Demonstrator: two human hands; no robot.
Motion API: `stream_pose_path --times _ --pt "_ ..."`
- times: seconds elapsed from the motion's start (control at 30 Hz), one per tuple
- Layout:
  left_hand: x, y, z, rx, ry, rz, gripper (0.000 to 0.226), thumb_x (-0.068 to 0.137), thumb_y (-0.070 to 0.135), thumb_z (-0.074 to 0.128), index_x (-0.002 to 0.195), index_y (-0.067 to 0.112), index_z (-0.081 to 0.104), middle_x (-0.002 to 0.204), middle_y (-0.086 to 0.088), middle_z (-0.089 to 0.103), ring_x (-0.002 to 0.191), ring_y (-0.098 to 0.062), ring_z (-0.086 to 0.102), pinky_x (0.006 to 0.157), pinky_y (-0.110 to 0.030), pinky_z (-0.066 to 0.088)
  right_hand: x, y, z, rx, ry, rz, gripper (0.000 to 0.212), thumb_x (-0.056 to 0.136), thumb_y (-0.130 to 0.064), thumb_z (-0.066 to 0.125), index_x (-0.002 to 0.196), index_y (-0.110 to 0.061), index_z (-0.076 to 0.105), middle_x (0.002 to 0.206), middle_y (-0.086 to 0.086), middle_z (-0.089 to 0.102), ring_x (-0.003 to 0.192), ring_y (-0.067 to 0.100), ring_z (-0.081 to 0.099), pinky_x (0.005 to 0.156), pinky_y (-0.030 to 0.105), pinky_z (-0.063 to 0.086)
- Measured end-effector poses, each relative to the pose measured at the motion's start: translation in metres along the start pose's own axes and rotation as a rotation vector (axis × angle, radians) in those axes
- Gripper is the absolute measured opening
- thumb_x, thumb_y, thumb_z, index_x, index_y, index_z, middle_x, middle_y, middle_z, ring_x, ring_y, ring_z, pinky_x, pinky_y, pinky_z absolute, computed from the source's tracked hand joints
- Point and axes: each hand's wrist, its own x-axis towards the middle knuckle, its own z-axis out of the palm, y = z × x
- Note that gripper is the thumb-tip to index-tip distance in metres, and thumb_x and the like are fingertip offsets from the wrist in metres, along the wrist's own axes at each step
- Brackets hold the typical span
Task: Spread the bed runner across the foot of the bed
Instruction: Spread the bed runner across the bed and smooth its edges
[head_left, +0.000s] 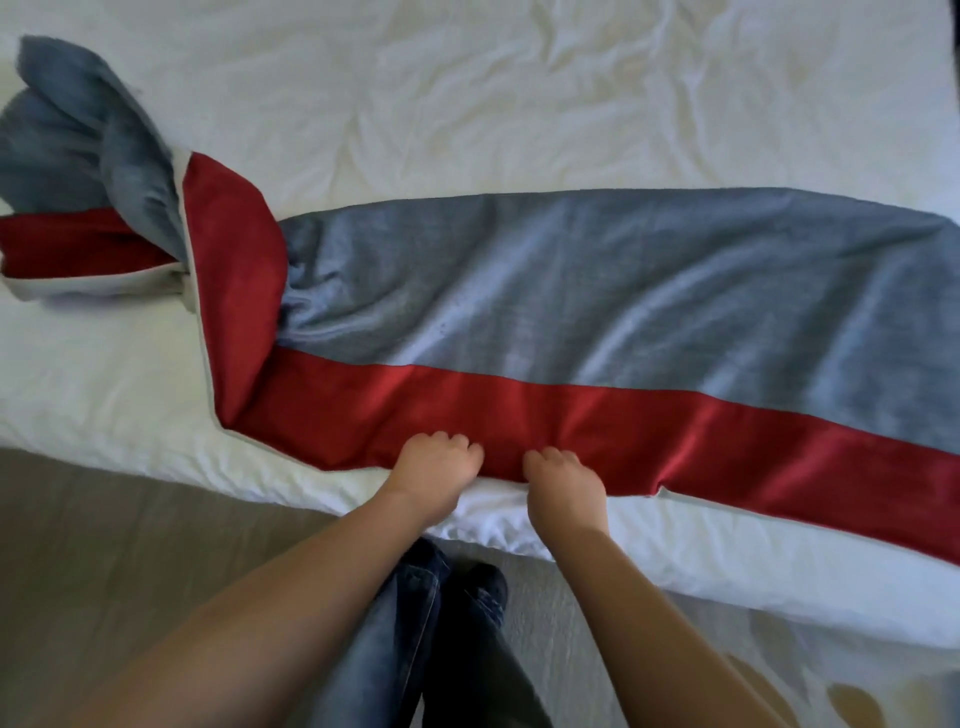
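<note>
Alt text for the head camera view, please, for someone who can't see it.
The left hand and right hand grip the near red edge of a grey-and-red bed runner on a white bed. Its right part lies spread out; its left end is folded over and bunched.

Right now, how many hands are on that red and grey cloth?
2. The left hand grips the red near edge of the bed runner; the right hand grips the same edge just to its right. No other hand shows.
</note>
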Motion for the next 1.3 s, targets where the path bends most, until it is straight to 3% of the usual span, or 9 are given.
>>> stream_pose_path --times 0.07,0.17,0.27,0.37,0.53,0.9,1.03,1.13,1.3 --pt "-0.008 0.005 -0.001 0.048 -0.026 0.019 0.031 0.07 0.003 0.063 0.097 0.018 0.058 0.091 0.002 0.062 0.079 -0.02 0.062 0.056 -0.029 0.038 -0.004 0.002 0.001 -0.037 -0.053 -0.018 0.025 0.067 0.004 0.064 0.085 -0.013 0.06 0.084 0.004 0.062 0.079 0.027 0.06 0.055 0.029 0.035" --pt "-0.008 0.003 0.001 0.014 -0.016 0.038 0.027 0.075 0.006 0.057 0.099 0.018 0.056 0.095 0.0 0.061 0.084 -0.022 0.061 0.06 -0.031 0.036 -0.002 0.005 -0.003 -0.084 -0.154 -0.073 0.027 0.079 -0.003 0.053 0.102 -0.017 0.054 0.102 0.002 0.058 0.096 0.025 0.056 0.063 0.031 0.035" --pt "-0.001 -0.014 -0.006 0.002 0.068 0.135 0.018 0.079 0.02 0.051 0.097 0.016 0.055 0.095 -0.003 0.06 0.086 -0.026 0.058 0.064 -0.033 0.033 0.004 0.004 -0.015 -0.12 -0.152 -0.117 0.023 0.079 -0.015 0.054 0.101 -0.019 0.054 0.102 0.002 0.057 0.096 0.024 0.054 0.067 0.03 0.034" --pt "0.005 -0.044 -0.026 0.042 0.2 0.253 0.024 0.078 0.036 0.051 0.09 0.017 0.057 0.088 -0.003 0.062 0.081 -0.026 0.059 0.069 -0.034 0.041 0.017 -0.001 -0.027 -0.157 -0.08 -0.163 0.022 0.08 -0.03 0.055 0.101 -0.021 0.054 0.102 -0.001 0.055 0.099 0.022 0.052 0.073 0.033 0.039" --pt "0.011 -0.114 -0.054 0.099 0.338 0.23 0.036 0.079 0.045 0.045 0.095 0.017 0.059 0.092 -0.005 0.062 0.09 -0.027 0.058 0.092 -0.038 0.038 0.058 -0.036 -0.048 -0.149 0.018 -0.154 0.029 0.083 -0.037 0.053 0.106 -0.02 0.054 0.105 0.002 0.055 0.102 0.024 0.053 0.081 0.035 0.041" --pt "0.014 -0.318 -0.111 0.208 0.446 0.107 0.042 0.086 0.046 0.038 0.1 0.013 0.06 0.097 -0.009 0.062 0.096 -0.03 0.055 0.095 -0.041 0.036 0.18 -0.213 -0.107 -0.116 0.199 -0.177 0.027 0.086 -0.035 0.053 0.106 -0.016 0.054 0.108 0.005 0.056 0.102 0.026 0.052 0.078 0.036 0.04" --pt "0.012 -0.39 -0.112 0.217 0.449 0.065 0.037 0.09 0.035 0.032 0.108 0.015 0.059 0.105 -0.007 0.062 0.101 -0.028 0.054 0.1 -0.041 0.035 0.222 -0.277 -0.121 -0.048 0.235 -0.145 0.034 0.089 -0.038 0.049 0.115 -0.016 0.051 0.11 0.006 0.055 0.103 0.027 0.052 0.078 0.038 0.042" --pt "0.009 -0.441 -0.106 0.234 0.361 0.114 0.035 0.085 0.022 0.041 0.118 0.019 0.053 0.115 -0.004 0.057 0.109 -0.025 0.051 0.104 -0.037 0.032 0.249 -0.319 -0.126 0.056 0.252 -0.096 0.039 0.091 -0.042 0.042 0.12 -0.016 0.049 0.112 0.006 0.054 0.101 0.028 0.053 0.074 0.039 0.043" --pt "0.001 -0.495 -0.09 0.273 0.455 0.296 0.027 0.084 0.013 0.042 0.102 0.015 0.063 0.124 -0.01 0.055 0.12 -0.029 0.047 0.107 -0.042 0.033 0.282 -0.371 -0.121 0.22 0.24 0.014 0.06 0.087 -0.062 0.042 0.129 -0.019 0.043 0.118 0.004 0.054 0.103 0.026 0.055 0.069 0.036 0.043"
